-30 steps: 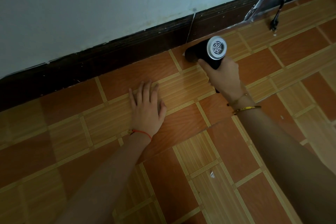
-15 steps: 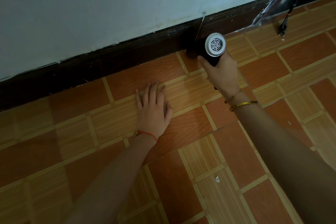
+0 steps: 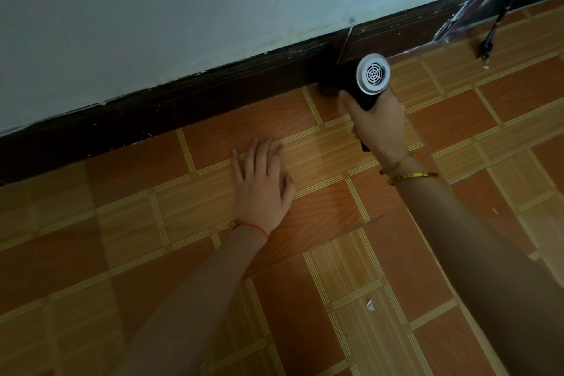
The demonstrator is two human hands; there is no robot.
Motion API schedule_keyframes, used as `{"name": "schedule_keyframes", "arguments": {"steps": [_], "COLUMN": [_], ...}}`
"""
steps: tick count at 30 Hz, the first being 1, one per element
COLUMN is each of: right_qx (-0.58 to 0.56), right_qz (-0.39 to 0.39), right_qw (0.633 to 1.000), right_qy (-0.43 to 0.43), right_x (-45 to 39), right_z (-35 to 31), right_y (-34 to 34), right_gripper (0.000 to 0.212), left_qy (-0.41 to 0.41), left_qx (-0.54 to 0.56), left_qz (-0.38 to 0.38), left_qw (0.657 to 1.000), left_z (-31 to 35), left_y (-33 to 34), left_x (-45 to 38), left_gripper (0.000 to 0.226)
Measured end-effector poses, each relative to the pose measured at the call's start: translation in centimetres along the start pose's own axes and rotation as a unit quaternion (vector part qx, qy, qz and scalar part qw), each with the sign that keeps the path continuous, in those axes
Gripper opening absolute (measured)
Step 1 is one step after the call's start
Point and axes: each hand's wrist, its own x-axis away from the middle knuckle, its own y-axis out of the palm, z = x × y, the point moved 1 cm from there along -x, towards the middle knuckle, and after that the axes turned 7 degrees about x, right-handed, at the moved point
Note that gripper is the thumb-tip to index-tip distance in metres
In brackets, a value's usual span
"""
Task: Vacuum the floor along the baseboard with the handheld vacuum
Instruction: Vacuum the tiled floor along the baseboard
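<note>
Two hands in view, well apart. R hand (image 3: 378, 123) is wrapped tight around the grip of the handheld vacuum (image 3: 363, 82), thumb on the near side of the black body; the grip itself is mostly hidden by the palm. Vac's round silver rear grille faces the cam, black nose end points into the dark baseboard (image 3: 183, 101) and sits right at the floor/baseboard junction, looks touching but too dark to confirm. L hand (image 3: 262, 189) lies flat, palm down, fingers spread a bit, on the floor (image 3: 305, 299), holding nothing, near the baseboard but not touching it. Floor is orange and tan wood-look tile w/ striped borders. Red string bracelet (image 3: 253, 226) on L wrist, gold bangle (image 3: 412, 175) plus a thinner chain on R wrist. Pale wall (image 3: 183, 9) above the baseboard, paint edge ragged. Top right: black cable (image 3: 488, 40) hangs down w/ its end just above the floor, next to a shiny angled edge I can't identify. Small white speck (image 3: 370, 305) on a tile near bottom centre.
</note>
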Motion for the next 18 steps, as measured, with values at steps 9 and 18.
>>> {"name": "schedule_keyframes", "arguments": {"steps": [9,18], "right_qx": [0.038,0.076], "right_qz": [-0.065,-0.171], "right_qw": [0.996,0.981], "right_qy": [-0.049,-0.047], "right_x": [1.0,6.5], "right_z": [-0.2,0.2], "right_y": [-1.1,-5.6], "right_gripper": [0.054,0.051], "left_qy": [0.001,-0.006], "left_qx": [-0.010,-0.016], "left_qz": [-0.014,-0.044], "left_qw": [1.000,0.999], "left_z": [0.1,0.2], "left_y": [-0.1,-1.2], "left_x": [0.1,1.4], "left_gripper": [0.057,0.056]}}
